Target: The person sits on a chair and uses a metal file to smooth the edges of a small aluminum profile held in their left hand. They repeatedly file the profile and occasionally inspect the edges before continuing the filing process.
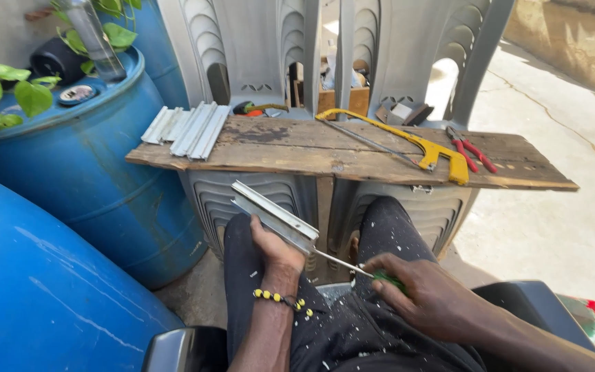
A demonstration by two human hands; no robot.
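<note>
Over the lap, the right hand [421,293] closes its fingers around a green-handled screwdriver [352,269], tip against the aluminium channel [273,215] the left hand [277,249] grips. Beyond, a wooden plank [325,151] carries more aluminium pieces [187,127], a yellow hacksaw [414,145] and red pliers [471,151]

Bright daylight, sunlit concrete glaring upper right, foreground in soft shade, sharp focus, wide-angle edge bending

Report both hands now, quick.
Left hand: closed on the aluminium profile.
Right hand: closed on the green-handled screwdriver.
</note>
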